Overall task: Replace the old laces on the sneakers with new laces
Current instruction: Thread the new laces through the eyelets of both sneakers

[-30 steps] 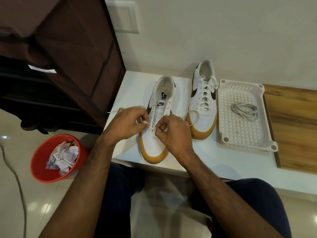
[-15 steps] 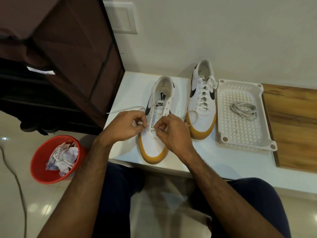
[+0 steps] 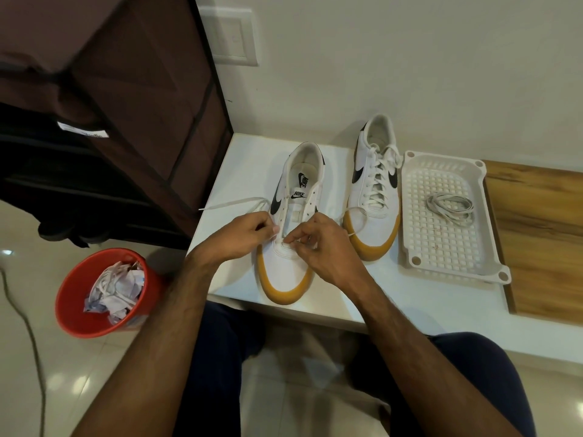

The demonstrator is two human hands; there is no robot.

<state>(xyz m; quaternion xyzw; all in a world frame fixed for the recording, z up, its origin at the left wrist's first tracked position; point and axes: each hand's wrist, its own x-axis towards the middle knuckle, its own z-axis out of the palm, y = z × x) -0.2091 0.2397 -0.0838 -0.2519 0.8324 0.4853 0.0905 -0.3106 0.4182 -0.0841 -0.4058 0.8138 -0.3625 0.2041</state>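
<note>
A red bin (image 3: 104,291) of crumpled waste stood on the floor at far left, below the dark cabinet (image 3: 126,89). On the white table (image 3: 410,298), the left hand (image 3: 243,234) pinched one run of the new lace (image 3: 233,204) beside the near sneaker (image 3: 291,234), its free end trailing toward the table's left edge. The right hand (image 3: 325,247) pinched the other run at the lowest eyelets. Further right sat the laced sneaker (image 3: 373,197), then a white tray (image 3: 492,266) holding a coiled lace (image 3: 449,208).

Uneven pulling would likely leave the two ends mismatched, and a tug could slide the shoe, whose toe already overhung the front edge. Room looked tight: the cabinet crowded the left, the second sneaker the right; open space lay mainly behind the shoes.
</note>
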